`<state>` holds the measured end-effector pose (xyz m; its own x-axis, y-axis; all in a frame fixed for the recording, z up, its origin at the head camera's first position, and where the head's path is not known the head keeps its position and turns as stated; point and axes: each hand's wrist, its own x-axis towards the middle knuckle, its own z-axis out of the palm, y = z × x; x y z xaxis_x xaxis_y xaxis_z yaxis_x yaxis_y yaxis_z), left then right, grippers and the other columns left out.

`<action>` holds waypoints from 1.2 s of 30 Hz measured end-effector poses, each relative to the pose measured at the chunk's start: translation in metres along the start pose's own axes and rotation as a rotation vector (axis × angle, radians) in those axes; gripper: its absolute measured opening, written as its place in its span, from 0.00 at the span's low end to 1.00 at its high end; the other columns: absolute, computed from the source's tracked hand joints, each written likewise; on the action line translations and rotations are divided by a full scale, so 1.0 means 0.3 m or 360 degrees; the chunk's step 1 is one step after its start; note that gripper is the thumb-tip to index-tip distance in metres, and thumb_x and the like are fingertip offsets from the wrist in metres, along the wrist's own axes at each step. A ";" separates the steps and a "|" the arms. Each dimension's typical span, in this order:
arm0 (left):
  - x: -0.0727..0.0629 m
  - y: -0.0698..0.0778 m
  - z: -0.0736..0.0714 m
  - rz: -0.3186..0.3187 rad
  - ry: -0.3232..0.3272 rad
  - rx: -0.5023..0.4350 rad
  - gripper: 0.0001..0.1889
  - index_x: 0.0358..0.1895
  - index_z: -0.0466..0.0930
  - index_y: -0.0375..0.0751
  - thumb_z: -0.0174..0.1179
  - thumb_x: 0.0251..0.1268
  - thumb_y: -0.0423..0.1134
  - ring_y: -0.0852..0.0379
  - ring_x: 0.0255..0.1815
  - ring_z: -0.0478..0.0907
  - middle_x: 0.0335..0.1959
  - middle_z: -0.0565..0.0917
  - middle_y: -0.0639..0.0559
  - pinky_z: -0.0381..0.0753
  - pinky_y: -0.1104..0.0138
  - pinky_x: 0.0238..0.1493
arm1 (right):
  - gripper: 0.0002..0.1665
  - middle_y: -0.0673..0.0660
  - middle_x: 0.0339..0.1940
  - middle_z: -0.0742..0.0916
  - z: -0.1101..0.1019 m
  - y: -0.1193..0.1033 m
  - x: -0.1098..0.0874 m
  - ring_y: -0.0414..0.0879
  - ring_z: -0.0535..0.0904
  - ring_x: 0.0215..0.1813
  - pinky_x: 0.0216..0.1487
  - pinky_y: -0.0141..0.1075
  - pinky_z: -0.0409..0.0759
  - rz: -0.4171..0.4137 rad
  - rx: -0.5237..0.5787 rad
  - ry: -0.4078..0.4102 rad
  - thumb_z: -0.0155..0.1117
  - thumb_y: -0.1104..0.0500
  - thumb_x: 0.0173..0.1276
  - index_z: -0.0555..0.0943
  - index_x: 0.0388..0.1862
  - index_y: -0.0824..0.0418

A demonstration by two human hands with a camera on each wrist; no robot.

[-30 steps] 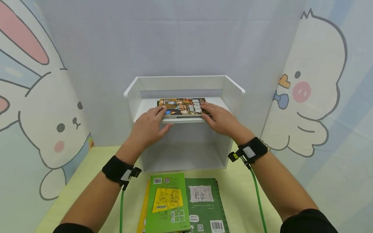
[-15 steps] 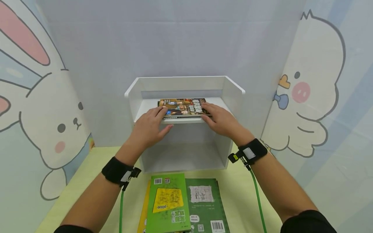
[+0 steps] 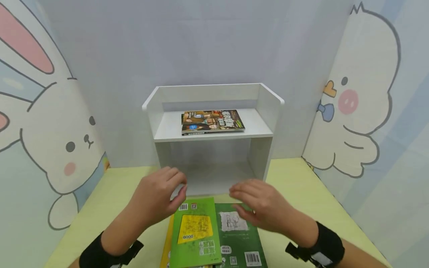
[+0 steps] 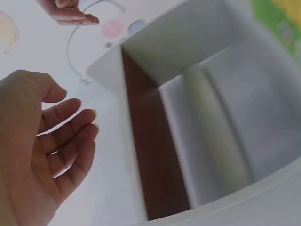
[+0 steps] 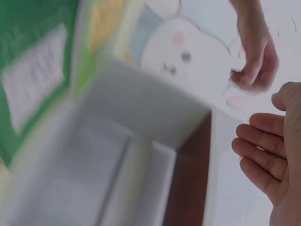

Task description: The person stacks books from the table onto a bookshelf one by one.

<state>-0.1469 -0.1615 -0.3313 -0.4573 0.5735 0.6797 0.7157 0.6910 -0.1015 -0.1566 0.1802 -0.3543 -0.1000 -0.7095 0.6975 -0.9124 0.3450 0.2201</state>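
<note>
Books (image 3: pixel 212 122) stacked on upper shelf (image 3: pixel 256 121), apparently done; green books (image 3: pixel 196 232) apparently outstanding; left hand (image 3: pixel 160 196), right hand (image 3: pixel 264 204) apart, empty.

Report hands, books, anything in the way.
Left hand, right hand: empty. Colourful books: stacked on upper shelf. In the way: lime-green book, partly covering yellow book.

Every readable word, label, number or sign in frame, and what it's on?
Nothing legible.
Illustrated book on upper shelf: white cover lettering, too small to read.
Bright green book: yellow panel print and barcode, too small.
Dark green book: print and barcode, too small; blurred in right-wrist view.
</note>
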 end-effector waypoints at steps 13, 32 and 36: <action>-0.195 0.021 0.166 -0.0242 -0.0272 -0.0124 0.08 0.39 0.84 0.53 0.77 0.67 0.39 0.64 0.35 0.75 0.37 0.83 0.62 0.82 0.69 0.32 | 0.25 0.49 0.59 0.90 0.180 -0.208 -0.130 0.42 0.86 0.60 0.66 0.37 0.85 0.0064 0.0122 -0.0410 0.82 0.44 0.71 0.88 0.58 0.56; -0.258 -0.022 0.290 -0.0668 -0.0858 -0.0165 0.27 0.67 0.85 0.43 0.75 0.73 0.53 0.48 0.64 0.82 0.65 0.84 0.49 0.87 0.49 0.62 | 0.43 0.57 0.75 0.84 0.276 -0.264 -0.182 0.47 0.80 0.76 0.72 0.38 0.81 0.0049 0.0265 -0.0787 0.59 0.30 0.84 0.78 0.78 0.62; -0.277 -0.038 0.316 -0.0731 -0.0936 -0.0194 0.32 0.73 0.82 0.43 0.74 0.74 0.55 0.43 0.70 0.80 0.72 0.81 0.44 0.84 0.45 0.68 | 0.45 0.58 0.81 0.79 0.286 -0.271 -0.192 0.48 0.75 0.81 0.75 0.39 0.79 0.0095 0.0322 -0.0950 0.52 0.30 0.87 0.72 0.83 0.62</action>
<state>-0.1672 -0.1751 -0.4556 -0.9056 0.4033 0.1312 0.4228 0.8832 0.2030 -0.1107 0.1402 -0.4710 -0.3042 -0.9333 0.1911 -0.9495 0.3133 0.0187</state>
